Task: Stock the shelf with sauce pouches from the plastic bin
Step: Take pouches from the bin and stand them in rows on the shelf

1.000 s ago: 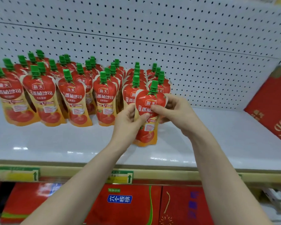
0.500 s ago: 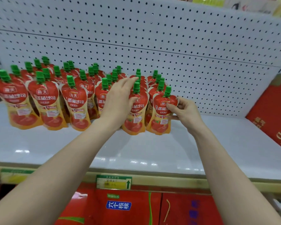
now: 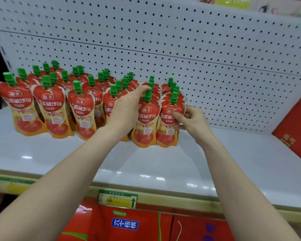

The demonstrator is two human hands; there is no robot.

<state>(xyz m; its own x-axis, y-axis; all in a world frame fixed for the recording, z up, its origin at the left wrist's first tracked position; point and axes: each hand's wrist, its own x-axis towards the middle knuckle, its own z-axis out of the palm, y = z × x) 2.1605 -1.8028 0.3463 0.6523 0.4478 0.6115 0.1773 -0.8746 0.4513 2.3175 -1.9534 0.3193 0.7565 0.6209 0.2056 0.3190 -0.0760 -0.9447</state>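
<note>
Since half a second ago the rightmost front pouch (image 3: 169,122) has settled upright at the end of the front row, close beside its neighbour; the right hand (image 3: 192,121) remains at its right edge, and the left hand (image 3: 129,108) has stayed laid over the row. White pegboard back panel (image 3: 198,58) fills the upper view. White shelf (image 3: 163,164) below it carries the stock; right half bare, yellow price rail (image 3: 163,201) along the front lip with a green-and-yellow tag (image 3: 117,200). Red cartons (image 3: 129,225) on the level beneath; another red carton (image 3: 295,129) stands at the shelf's far right. Sauce pouches (image 3: 56,110), red and orange with green caps, stand upright in several files running back toward the panel, occupying the shelf's left and centre. Left hand: palm down, fingers spread loosely across the upper part of the second pouch from the right (image 3: 146,120), fingertips near its green cap (image 3: 148,95); grip relaxed, not closed round anything. Right hand: thumb and fingertips pinch the right side seam of the end pouch, other fingers curled behind it. Plastic bin not in view.
</note>
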